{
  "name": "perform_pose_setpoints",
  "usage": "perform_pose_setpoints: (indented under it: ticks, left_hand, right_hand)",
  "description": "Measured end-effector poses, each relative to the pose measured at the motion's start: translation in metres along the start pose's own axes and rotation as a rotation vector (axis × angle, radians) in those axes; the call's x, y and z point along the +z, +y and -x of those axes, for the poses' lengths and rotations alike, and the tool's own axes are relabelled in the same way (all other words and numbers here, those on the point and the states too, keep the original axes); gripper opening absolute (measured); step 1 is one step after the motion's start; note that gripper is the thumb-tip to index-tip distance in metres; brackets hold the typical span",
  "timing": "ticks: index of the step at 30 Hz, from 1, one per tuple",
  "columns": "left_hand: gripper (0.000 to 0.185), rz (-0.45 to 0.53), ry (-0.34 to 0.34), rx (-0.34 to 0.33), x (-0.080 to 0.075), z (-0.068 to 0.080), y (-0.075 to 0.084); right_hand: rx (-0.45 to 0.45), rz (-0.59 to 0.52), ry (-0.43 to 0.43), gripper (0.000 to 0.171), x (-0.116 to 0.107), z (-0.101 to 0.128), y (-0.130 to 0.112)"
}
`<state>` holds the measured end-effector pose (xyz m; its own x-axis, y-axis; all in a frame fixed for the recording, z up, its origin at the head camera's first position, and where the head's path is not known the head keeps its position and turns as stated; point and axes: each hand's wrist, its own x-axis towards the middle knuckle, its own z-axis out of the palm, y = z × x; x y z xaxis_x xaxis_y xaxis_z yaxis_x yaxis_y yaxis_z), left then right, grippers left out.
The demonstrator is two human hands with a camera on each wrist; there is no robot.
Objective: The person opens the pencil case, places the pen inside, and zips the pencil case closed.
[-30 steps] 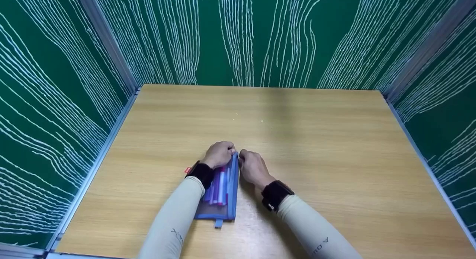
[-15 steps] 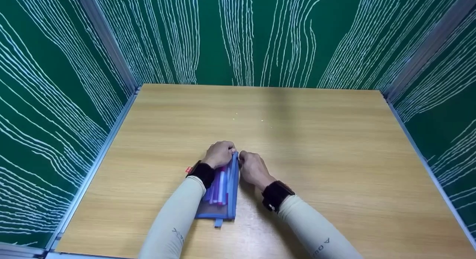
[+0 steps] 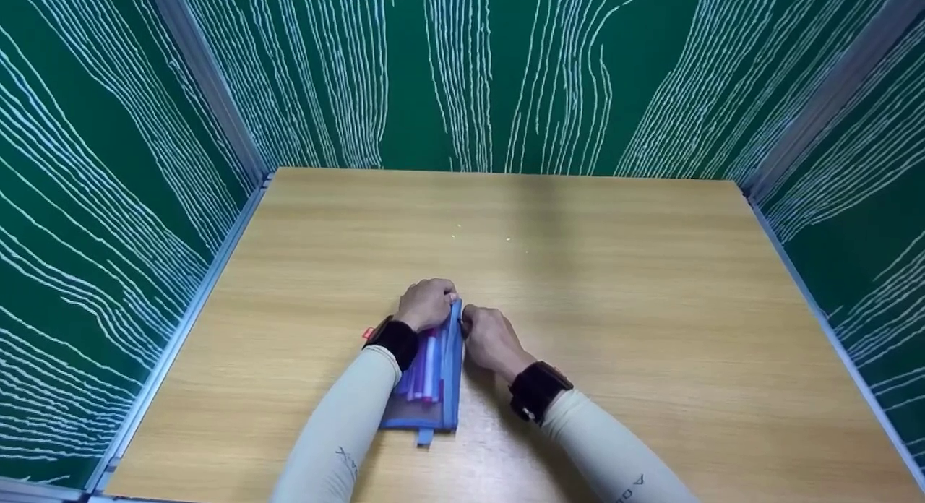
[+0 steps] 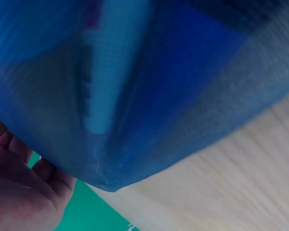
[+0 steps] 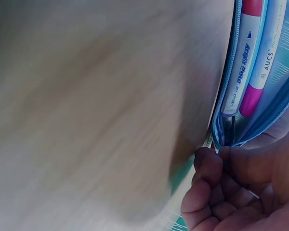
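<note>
A blue mesh pencil case (image 3: pixel 449 387) lies on the table, with several markers (image 3: pixel 426 376) inside. Its far end is gripped by my left hand (image 3: pixel 428 302), whose curled fingers are partly hidden; mesh fills most of the left wrist view. At the case's right edge, near the far corner, my right hand (image 3: pixel 495 338) has thumb and forefinger pinched at the end of the zipper (image 5: pixel 220 137). The zipper stands open in the right wrist view, baring a white marker with a red end (image 5: pixel 243 62) and another with a pink end (image 5: pixel 266 53). Any zipper pull is hidden by the fingertips.
The wooden table (image 3: pixel 636 293) is bounded by green panels (image 3: pixel 405 69) with white wavy lines at the back and sides. A few tiny white specks lie beyond the hands. A small red tag (image 3: pixel 368 333) sticks out left of the left wrist.
My right hand has shifted slightly toward me along the case's right edge. The left hand keeps its grip, and the case stays in place.
</note>
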<state>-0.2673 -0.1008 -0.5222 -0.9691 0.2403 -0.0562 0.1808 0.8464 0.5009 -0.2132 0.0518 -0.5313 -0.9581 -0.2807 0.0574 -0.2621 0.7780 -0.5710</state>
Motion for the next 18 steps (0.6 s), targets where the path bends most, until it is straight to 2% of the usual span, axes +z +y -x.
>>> perform_pose_setpoints:
  ticks: [11, 18]
  left_hand:
    - [0.017, -0.03, -0.003, -0.01, -0.0004, -0.0001, 0.0037]
    - [0.017, -0.026, 0.001, 0.01, -0.0001, -0.0004, 0.0038]
  right_hand:
    - [-0.042, -0.016, -0.021, 0.021, -0.0032, 0.006, -0.0004]
    - [-0.041, -0.015, -0.048, 0.02, -0.0041, 0.0097, -0.0022]
